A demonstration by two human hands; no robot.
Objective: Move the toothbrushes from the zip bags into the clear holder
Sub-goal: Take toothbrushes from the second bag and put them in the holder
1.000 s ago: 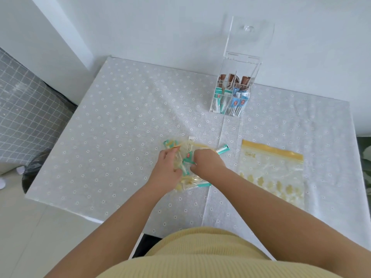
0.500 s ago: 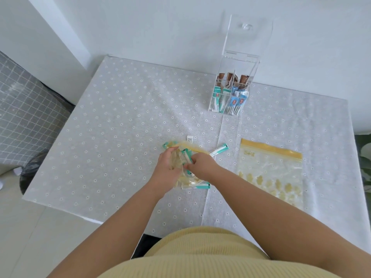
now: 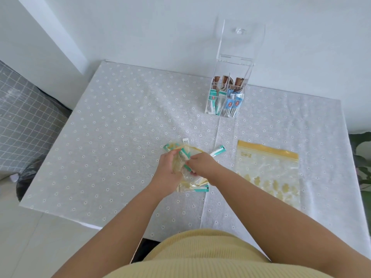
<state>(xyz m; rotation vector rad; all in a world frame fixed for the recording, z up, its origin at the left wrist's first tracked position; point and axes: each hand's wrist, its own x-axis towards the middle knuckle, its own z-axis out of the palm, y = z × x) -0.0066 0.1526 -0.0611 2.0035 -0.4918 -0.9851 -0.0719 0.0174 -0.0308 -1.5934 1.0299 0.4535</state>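
Note:
A crumpled yellow-patterned zip bag lies at the table's front middle, with teal-and-white wrapped toothbrushes in it. My left hand grips the bag's left side. My right hand pinches a teal-wrapped toothbrush at the bag's mouth. Another wrapped toothbrush sticks out to the right of my right hand, and one more shows at the bag's near edge. The clear holder stands at the back, lid up, with several wrapped toothbrushes upright inside.
A second zip bag with a yellow seal lies flat to the right. A small white label lies just beyond the hands. The table wears a white dotted cloth. A grey checked surface is at the left, plant leaves at the right edge.
Both hands have kept working at the crumpled bag; the right hand has shifted slightly, and a teal-wrapped toothbrush now stands further out of the bag's mouth between the hands.

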